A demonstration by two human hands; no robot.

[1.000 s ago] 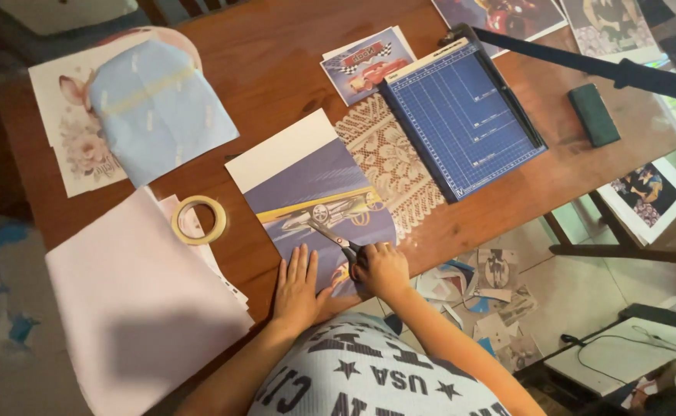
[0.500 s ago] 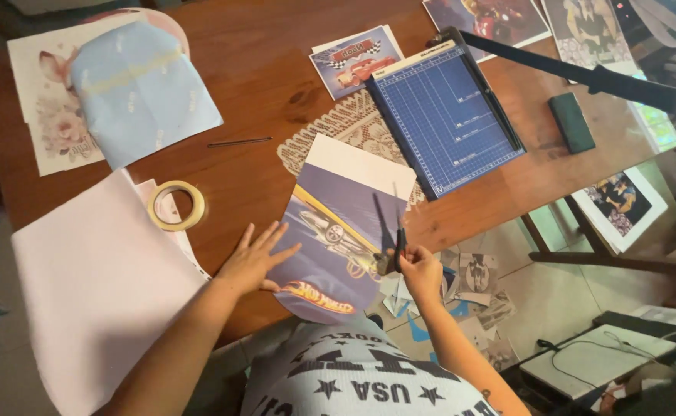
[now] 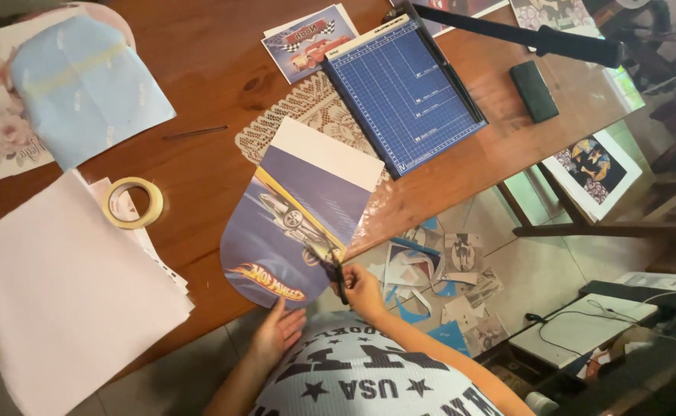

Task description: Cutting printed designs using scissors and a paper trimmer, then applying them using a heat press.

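A printed sheet [image 3: 295,212] with a blue car picture, a white top strip and a rounded lower end hangs over the table's near edge. My left hand [image 3: 275,333] holds its lower edge from beneath. My right hand [image 3: 363,291] grips dark scissors [image 3: 330,268] whose blades sit on the sheet's right side by a yellow stripe.
A blue paper trimmer [image 3: 403,88] lies on a lace doily [image 3: 307,108] on the wooden table [image 3: 199,69]. A tape roll [image 3: 131,202], a pink sheet [image 3: 60,293], a light blue sheet [image 3: 84,85] and a car card [image 3: 311,40] lie around. Paper scraps [image 3: 438,277] litter the floor.
The sheet has swung round toward me and now hangs off the table edge. My left hand moved from the sheet's left side to its lower edge. The scissors cut further along.
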